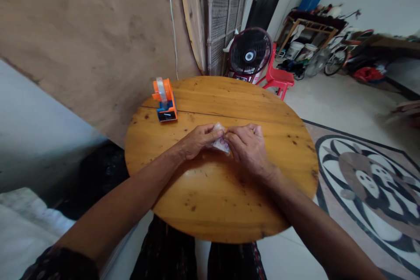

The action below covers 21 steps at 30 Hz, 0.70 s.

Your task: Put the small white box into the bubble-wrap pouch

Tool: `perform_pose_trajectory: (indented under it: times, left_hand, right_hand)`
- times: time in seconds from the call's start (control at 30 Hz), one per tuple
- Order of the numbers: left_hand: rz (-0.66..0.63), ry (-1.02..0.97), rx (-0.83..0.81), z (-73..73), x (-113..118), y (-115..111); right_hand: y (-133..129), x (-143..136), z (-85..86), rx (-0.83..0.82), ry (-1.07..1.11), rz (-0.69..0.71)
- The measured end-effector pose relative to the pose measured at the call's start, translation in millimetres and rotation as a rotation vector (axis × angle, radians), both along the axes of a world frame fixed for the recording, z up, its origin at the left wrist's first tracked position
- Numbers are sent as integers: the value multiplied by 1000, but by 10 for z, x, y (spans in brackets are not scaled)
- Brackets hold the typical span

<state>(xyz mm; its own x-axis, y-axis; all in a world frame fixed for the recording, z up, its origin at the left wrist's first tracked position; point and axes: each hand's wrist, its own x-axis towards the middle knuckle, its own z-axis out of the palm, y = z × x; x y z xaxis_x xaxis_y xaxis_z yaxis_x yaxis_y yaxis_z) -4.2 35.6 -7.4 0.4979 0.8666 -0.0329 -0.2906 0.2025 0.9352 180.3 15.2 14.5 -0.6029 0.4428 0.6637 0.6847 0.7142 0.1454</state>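
**Surface point(197, 210), tape dispenser point(166, 104), packet point(220, 144): packet between both hands**

Surface: wooden, rounded outline, knots and a dark seam across the far half. Beyond its right edge, a panda design point(370, 183) on the floor. Just beyond the far edge, a dark fan point(250, 56); to the right of the fan, a red chair point(278, 78).

Hands: left hand point(201, 141) comes in over the near-left edge, right hand point(246, 145) over the near-right edge. Both narrow, both on the packet. Left has its thumb laid on top of the packet; right has its fingertips drawn together at the packet's right side, thumb mostly hidden.

Dispenser: orange and blue, loaded with a roll of clear tape, upright close to the far-left edge, well apart from the hands.

Packet: small, clear, pinkish marks showing; over the middle of the surface. Contact with the wood below: cannot tell.
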Motion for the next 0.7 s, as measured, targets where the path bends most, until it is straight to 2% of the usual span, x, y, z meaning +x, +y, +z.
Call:
perform_pose_trajectory:
  times: [0.17,0.3,0.4,0.53,0.6,0.7]
  left_hand:
    - [25,-94,-44,66,11,0]
    - [57,-149,-90,115,-3,0]
    - [62,-153,-112,124,-14,-8]
    - [60,-171,-96,108,-25,-11]
    - [50,-169,-67,97,-34,-6]
    - [41,-165,-24,86,-47,-2]
  right_hand:
    - [-71,60,56,26,76,74]
    - [-100,177,121,10,257,113]
    - [-28,266,108,-144,394,44]
    - [83,298,7,-450,366,62]
    - [94,265,-40,-501,341,91]
    - [71,201,-69,-459,342,72]
